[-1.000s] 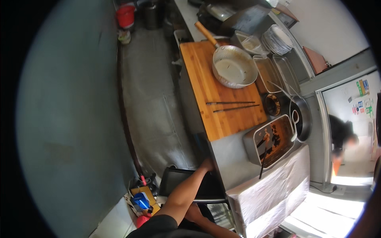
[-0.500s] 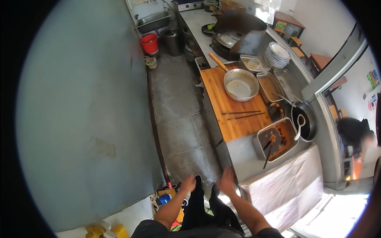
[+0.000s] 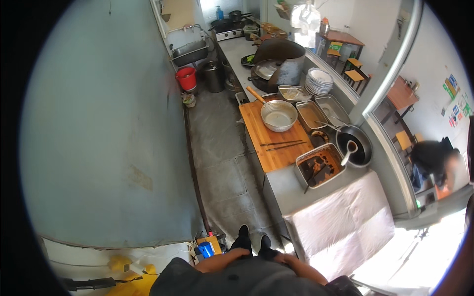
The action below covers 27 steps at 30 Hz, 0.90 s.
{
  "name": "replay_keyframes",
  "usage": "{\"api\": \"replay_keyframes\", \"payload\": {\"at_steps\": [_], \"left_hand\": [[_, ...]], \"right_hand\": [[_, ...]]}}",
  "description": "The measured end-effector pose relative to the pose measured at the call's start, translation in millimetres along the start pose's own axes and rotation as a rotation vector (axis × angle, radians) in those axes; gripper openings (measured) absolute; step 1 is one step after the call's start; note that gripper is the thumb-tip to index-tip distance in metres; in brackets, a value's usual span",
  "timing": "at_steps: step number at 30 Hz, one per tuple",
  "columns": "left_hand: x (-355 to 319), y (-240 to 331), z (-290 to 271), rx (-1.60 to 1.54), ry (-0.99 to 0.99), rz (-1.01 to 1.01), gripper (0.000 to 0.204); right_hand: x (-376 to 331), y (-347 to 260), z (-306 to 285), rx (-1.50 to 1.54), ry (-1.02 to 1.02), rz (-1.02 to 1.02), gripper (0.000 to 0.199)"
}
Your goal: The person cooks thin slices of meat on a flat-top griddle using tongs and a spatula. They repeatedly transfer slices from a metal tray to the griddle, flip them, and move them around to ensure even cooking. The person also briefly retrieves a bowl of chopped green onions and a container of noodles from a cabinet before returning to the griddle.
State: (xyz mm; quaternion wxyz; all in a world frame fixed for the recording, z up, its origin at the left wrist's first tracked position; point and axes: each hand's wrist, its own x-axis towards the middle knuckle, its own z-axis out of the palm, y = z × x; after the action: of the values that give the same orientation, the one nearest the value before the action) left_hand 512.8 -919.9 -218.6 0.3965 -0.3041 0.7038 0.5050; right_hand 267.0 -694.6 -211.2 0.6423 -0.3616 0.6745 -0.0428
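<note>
Fingers drawn bodyward, white covering rightward

A squarish block stands at the near end of the surface, wrapped in a pale pinkish-white cover that wrinkles across its faces; bright light catches its right side. What lies under the cover is hidden. Low on the person's left, a yellow-brown box shows partly, with a small bright blue item overlapping it, too small to identify.
</note>
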Motion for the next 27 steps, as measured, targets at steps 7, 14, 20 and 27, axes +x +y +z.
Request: {"api": "replay_keyframes", "payload": {"at_steps": [7, 14, 20, 27], "left_hand": [[-18, 66, -85, -0.375, 0.02, -0.009, 0.046], [-78, 95, -111, -0.676, -0.012, 0.062, 0.046], [-104, 61, -171, -0.537, -0.027, 0.073, 0.047], [-36, -21, -240, -0.304, -0.007, 0.151, 0.05]], "right_hand": [[-23, -43, -65, -0.069, -0.034, 0.065, 0.048], [15, -24, -62, -0.055, 0.034, -0.089, 0.045], [-1, -159, -114, -0.125, -0.023, -0.207, 0.032], [103, -217, -184, -0.423, 0.129, -0.033, 0.041]]}}
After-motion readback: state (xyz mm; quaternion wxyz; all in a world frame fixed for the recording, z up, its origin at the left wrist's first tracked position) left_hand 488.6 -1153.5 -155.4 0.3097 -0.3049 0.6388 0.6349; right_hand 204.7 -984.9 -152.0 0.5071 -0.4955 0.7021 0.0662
